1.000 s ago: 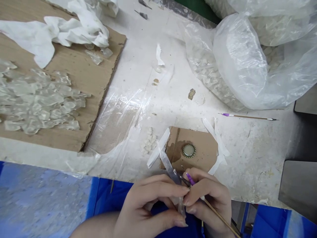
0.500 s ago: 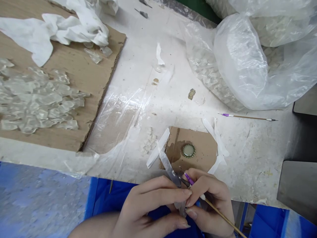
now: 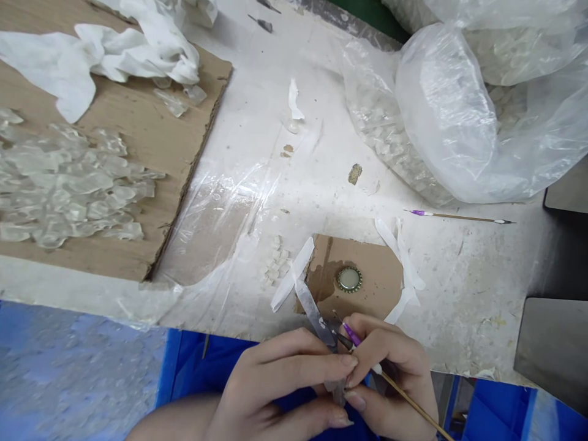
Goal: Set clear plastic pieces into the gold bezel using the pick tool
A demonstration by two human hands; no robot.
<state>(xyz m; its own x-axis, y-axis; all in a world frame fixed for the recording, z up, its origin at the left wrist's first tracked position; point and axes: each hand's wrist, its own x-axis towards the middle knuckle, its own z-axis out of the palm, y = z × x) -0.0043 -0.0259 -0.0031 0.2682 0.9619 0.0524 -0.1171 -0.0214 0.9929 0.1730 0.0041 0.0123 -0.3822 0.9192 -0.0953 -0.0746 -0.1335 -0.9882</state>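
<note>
My left hand (image 3: 280,383) pinches a small translucent plastic piece (image 3: 339,392) between thumb and fingers at the table's front edge. My right hand (image 3: 390,373) is closed around a thin wooden stick (image 3: 408,399) with white wrapping. A purple needle tip (image 3: 351,334) and a dark grey tip (image 3: 344,340) poke out above its fingers; whether both belong to one tool is hidden. The right thumb and a fingertip meet at the translucent piece. Just beyond the hands, a bottle cap (image 3: 350,279) lies on a small cardboard pad (image 3: 379,269) taped down with white strips (image 3: 294,275).
Left on the table, a large cardboard sheet (image 3: 184,135) bears a heap of translucent pieces (image 3: 78,184) and a white cloth (image 3: 133,55). Small whitish bits (image 3: 277,262) lie beside the pad. Another needle-tipped stick (image 3: 463,217) lies at right, below clear plastic bags (image 3: 445,110) of pieces.
Both hands keep nearly the same pose and hold the same things. Only a very slight shift of the fingers and of the view shows.
</note>
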